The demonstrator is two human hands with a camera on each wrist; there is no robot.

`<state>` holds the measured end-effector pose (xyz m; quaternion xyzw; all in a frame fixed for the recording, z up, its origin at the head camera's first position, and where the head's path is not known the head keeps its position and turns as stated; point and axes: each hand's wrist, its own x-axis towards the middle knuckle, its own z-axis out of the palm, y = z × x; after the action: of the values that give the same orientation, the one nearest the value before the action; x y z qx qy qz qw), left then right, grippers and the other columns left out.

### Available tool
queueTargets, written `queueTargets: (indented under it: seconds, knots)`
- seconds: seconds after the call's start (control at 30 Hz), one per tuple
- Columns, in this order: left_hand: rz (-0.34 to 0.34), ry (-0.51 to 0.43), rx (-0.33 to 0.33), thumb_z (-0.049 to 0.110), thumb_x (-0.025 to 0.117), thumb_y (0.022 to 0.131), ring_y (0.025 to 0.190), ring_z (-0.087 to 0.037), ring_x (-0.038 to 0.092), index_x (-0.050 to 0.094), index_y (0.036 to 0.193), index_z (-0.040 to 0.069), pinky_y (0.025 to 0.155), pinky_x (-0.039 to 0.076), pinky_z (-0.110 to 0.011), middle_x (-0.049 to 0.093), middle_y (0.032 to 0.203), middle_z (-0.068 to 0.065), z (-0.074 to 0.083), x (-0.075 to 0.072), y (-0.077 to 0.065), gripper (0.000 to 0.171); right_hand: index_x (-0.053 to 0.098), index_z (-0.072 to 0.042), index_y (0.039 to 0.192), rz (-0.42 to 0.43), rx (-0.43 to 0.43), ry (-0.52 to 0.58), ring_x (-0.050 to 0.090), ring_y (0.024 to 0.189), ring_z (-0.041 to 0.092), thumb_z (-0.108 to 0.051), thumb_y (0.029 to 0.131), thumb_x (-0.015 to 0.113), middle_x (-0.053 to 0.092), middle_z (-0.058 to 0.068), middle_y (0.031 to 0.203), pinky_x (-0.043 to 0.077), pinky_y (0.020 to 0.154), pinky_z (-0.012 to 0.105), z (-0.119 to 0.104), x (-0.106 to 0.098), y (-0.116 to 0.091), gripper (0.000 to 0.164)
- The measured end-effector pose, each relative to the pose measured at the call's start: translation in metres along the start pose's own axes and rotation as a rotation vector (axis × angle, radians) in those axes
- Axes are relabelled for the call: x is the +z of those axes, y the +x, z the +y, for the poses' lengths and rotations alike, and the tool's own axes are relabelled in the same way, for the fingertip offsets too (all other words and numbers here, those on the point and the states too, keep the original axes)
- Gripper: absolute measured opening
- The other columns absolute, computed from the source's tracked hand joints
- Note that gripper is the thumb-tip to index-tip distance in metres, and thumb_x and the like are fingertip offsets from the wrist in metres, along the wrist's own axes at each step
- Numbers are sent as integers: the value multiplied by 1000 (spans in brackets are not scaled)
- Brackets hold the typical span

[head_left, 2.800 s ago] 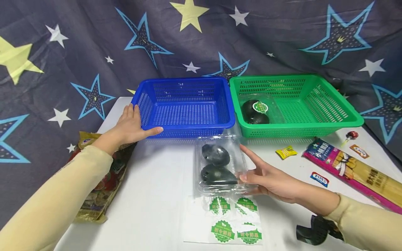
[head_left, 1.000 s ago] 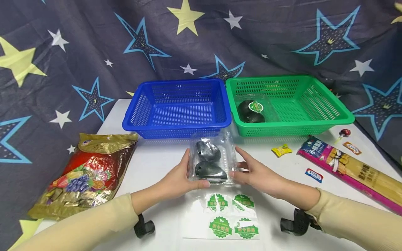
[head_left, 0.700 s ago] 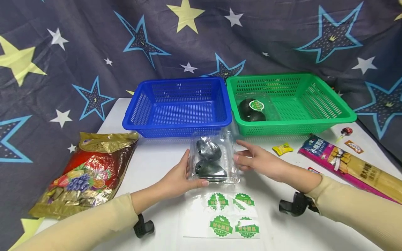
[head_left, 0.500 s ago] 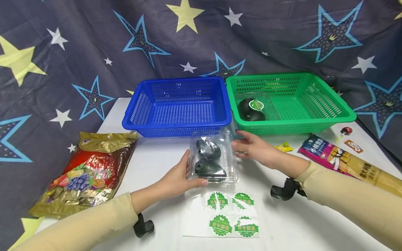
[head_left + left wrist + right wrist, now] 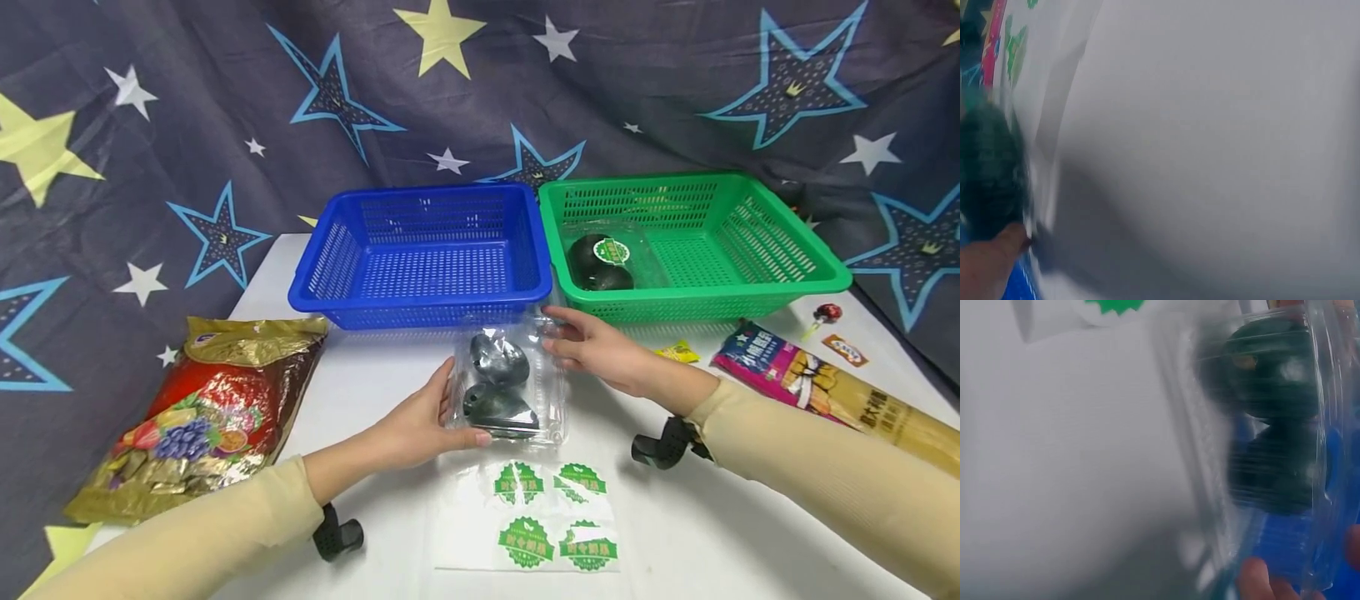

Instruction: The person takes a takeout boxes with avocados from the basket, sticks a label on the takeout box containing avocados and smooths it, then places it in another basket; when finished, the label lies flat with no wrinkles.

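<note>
Two dark green, avocado-like fruits (image 5: 501, 358) lie inside a clear plastic clamshell box (image 5: 553, 400), held just above the white table. My left hand (image 5: 416, 427) grips the box's left side, its thumb along the near edge. At the far right corner, my right hand (image 5: 603, 354) pinches the box's edge between thumb and fingers. The right wrist view shows the clear wall of the box (image 5: 1316, 544) between those fingertips (image 5: 1255, 575) and the thumb. Just in front of the box is a sheet of green round stickers (image 5: 468, 533).
A blue basket (image 5: 420, 317) stands behind the box. Right of it, a green basket (image 5: 712, 304) holds another box of dark fruits (image 5: 592, 258) bearing a sticker. A candy bag (image 5: 202, 417) lies left; a spaghetti packet (image 5: 817, 383), small sweets and a lollipop (image 5: 827, 314) lie right.
The left hand came from beside the blue basket to the box's left side. The right hand slid along the right side to the far corner. The box shifted slightly left.
</note>
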<state>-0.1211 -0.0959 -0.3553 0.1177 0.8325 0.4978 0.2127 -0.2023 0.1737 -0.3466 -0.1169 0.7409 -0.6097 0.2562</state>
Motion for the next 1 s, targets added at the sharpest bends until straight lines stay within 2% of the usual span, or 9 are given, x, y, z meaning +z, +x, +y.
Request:
queueTargets:
  seconds: [0.17, 0.33, 0.47, 0.63, 0.8, 0.9, 1.0]
  knots:
    - [-82, -42, 7, 25, 82, 74, 140, -27, 28, -2, 154, 11, 110, 28, -36, 24, 154, -18, 0, -11, 3, 117, 16, -2, 151, 19, -10, -29, 39, 130, 38, -11, 96, 56, 28, 27, 148, 44, 100, 41, 1, 0, -11, 68]
    - [-129, 14, -8, 30, 82, 74, 140, -28, 28, 1, 154, 11, 109, 30, -37, 21, 155, -18, -1, -22, 5, 115, 18, -1, 150, 55, -30, -80, 43, 128, 39, -16, 95, 59, 29, 28, 148, 48, 95, 37, 5, 3, -21, 70]
    - [-163, 38, 9, 28, 81, 75, 141, -28, 25, 7, 154, 12, 110, 29, -38, 20, 156, -15, -3, -30, 9, 109, 22, 2, 147, 94, -40, -95, 48, 123, 37, -18, 94, 61, 35, 28, 143, 49, 94, 38, 7, 5, -30, 68]
    - [-214, 7, 33, 21, 80, 77, 141, -28, 25, 12, 154, 12, 111, 28, -39, 21, 156, -15, -6, -38, 15, 103, 26, 4, 144, 138, -22, -123, 52, 117, 33, -21, 94, 62, 41, 29, 137, 48, 95, 40, 8, 8, -38, 66]
    - [-263, -89, 73, 7, 74, 81, 137, -31, 33, 13, 153, 7, 106, 35, -35, 27, 153, -19, -12, -43, 21, 94, 28, 5, 141, 171, 5, -139, 54, 115, 31, -24, 93, 62, 42, 28, 135, 48, 95, 39, 8, 10, -43, 66]
    - [-290, -173, 80, -4, 69, 82, 132, -31, 42, 15, 152, 6, 99, 43, -32, 31, 151, -20, -15, -46, 24, 89, 29, 7, 139, 192, 16, -132, 56, 111, 30, -23, 94, 62, 43, 28, 133, 49, 93, 36, 7, 11, -46, 64]
    - [-301, -215, 72, -7, 66, 82, 121, -29, 54, 17, 152, 5, 92, 49, -32, 36, 148, -19, -17, -50, 25, 86, 31, 9, 137, 211, 19, -112, 60, 107, 29, -21, 94, 62, 45, 29, 130, 51, 89, 32, 7, 12, -49, 61]
